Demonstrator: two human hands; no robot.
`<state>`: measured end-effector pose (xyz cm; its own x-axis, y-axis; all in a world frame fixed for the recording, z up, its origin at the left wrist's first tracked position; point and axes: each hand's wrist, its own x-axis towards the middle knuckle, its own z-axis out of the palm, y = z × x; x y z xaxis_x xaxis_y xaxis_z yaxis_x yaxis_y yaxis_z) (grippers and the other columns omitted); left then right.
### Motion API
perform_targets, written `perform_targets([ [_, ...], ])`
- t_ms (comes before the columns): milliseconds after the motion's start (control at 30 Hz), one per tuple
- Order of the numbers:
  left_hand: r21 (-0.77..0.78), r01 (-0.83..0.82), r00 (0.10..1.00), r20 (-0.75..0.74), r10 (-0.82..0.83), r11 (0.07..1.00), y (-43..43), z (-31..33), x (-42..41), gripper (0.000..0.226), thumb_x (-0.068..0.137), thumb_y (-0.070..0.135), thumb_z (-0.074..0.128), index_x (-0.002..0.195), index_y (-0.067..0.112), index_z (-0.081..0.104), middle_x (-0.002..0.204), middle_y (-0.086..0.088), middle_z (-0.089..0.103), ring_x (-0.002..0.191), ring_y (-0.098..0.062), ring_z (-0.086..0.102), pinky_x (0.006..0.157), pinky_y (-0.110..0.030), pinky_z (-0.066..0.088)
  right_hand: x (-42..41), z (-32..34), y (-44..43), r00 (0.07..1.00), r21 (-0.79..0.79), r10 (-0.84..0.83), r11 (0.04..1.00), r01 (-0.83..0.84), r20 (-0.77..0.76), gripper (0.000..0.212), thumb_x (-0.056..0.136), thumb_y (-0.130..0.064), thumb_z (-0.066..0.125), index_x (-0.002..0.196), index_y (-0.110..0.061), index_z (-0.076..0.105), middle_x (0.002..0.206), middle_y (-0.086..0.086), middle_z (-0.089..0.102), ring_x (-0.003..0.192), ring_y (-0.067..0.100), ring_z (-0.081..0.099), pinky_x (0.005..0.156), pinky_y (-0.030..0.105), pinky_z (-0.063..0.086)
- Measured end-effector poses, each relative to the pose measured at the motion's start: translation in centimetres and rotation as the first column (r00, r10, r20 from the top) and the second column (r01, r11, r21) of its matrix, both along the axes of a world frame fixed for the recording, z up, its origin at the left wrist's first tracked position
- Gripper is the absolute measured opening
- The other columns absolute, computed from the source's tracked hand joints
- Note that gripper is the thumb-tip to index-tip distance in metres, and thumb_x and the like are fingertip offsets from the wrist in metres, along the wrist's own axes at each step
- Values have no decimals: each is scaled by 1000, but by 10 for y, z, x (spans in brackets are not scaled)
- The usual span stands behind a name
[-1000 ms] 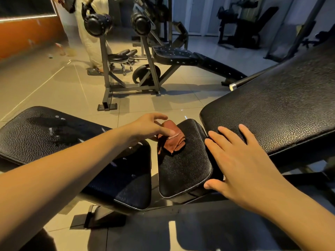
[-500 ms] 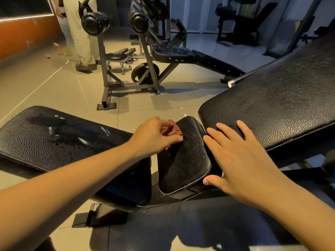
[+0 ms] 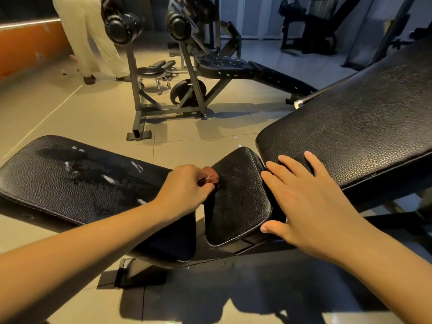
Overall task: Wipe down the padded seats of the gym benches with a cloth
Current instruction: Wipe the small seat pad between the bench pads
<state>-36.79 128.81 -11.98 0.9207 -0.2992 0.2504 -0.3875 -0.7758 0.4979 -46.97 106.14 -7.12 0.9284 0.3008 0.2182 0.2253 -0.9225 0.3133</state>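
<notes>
My left hand [image 3: 184,190] curls round a reddish-brown cloth [image 3: 211,176] at the left edge of a small black padded seat [image 3: 238,202]; only a bit of the cloth shows past my fingers. My right hand [image 3: 306,197] lies flat with spread fingers across the gap between that seat and the long inclined black back pad [image 3: 362,127]. A second black padded bench [image 3: 70,178] lies to the left under my left forearm, with wet streaks on its surface.
A barbell rack with weight plates [image 3: 163,73] and another black bench [image 3: 233,66] stand on the tiled floor beyond. A person in light trousers [image 3: 91,38] stands at the far left. An orange wall [image 3: 28,45] runs along the left. More machines [image 3: 313,26] stand at the back.
My left hand has closed over the cloth, which lay spread on the small seat a second ago, and bunched it at the seat's left edge. My right hand has stayed put.
</notes>
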Motion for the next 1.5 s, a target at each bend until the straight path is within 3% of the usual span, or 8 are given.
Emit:
perform_targets([
  [133, 101, 221, 971, 65, -228, 970, 4, -4, -45, 19, 87, 34, 66, 103, 32, 77, 92, 8, 62, 82, -12, 59, 74, -29, 47, 0, 0, 0, 1000, 4, -2, 1000, 2, -4, 99, 58, -70, 83, 132, -7, 64, 139, 15, 61, 135, 38, 52, 111, 66, 38],
  [300, 118, 30, 999, 36, -34, 993, 4, -1, -26, 18, 87, 31, 63, 85, 19, 76, 83, -1, 66, 76, -18, 61, 69, -32, 45, 0, 0, 0, 1000, 2, 4, 1000, -4, 5, 99, 58, -70, 83, 132, -6, 64, 138, 16, 62, 134, 39, 53, 110, 66, 38],
  [467, 95, 269, 963, -4, -270, 959, 9, 1, -83, 29, 85, 39, 59, 104, 29, 77, 102, 7, 62, 89, -13, 62, 81, -33, 52, 0, 0, 1, 1000, 6, -1, 1000, 1, -6, 99, 57, -70, 83, 131, -6, 64, 138, 16, 62, 135, 38, 52, 110, 66, 37],
  [733, -38, -16, 999, 48, 18, 999, -33, 22, -8, 20, 92, 25, 68, 107, 31, 78, 100, 5, 68, 101, -18, 63, 77, -21, 35, -1, 1, 0, 1000, 1, -8, 1000, 8, -5, 102, 57, -72, 81, 134, -7, 62, 139, 13, 61, 136, 36, 51, 113, 64, 34],
  [933, 45, 401, 905, 135, -404, 915, -5, 14, -77, 30, 81, 32, 70, 109, 26, 77, 105, 5, 66, 91, -14, 65, 79, -28, 55, 1, -1, 1, 1000, 38, -12, 999, 12, 9, 113, 52, -70, 85, 139, -4, 56, 136, 14, 62, 133, 38, 53, 111, 65, 37],
  [1200, -170, -3, 1000, 30, 8, 985, -61, 32, 37, 26, 96, 25, 68, 121, 22, 73, 112, 3, 70, 105, -13, 62, 87, -25, 46, -1, 3, 2, 1000, 53, -25, 998, 25, 1, 120, 52, -72, 85, 145, -5, 50, 136, 10, 63, 133, 34, 55, 112, 62, 38],
  [1300, -132, 153, 980, 148, -133, 979, -49, 22, -7, 23, 91, 26, 70, 112, 29, 76, 107, 5, 65, 100, -11, 61, 91, -33, 51, 0, 4, 2, 999, 74, -31, 997, 29, 14, 130, 48, -73, 85, 148, -2, 44, 133, 12, 64, 131, 33, 57, 112, 60, 40],
  [1500, -114, 425, 899, 166, -404, 898, -13, 15, -57, 30, 86, 29, 71, 115, 28, 77, 109, 13, 64, 100, -1, 60, 88, -18, 48, -1, 4, 3, 999, 107, -44, 993, 40, 32, 143, 40, -73, 88, 151, 1, 37, 127, 13, 66, 127, 32, 60, 109, 59, 43],
])
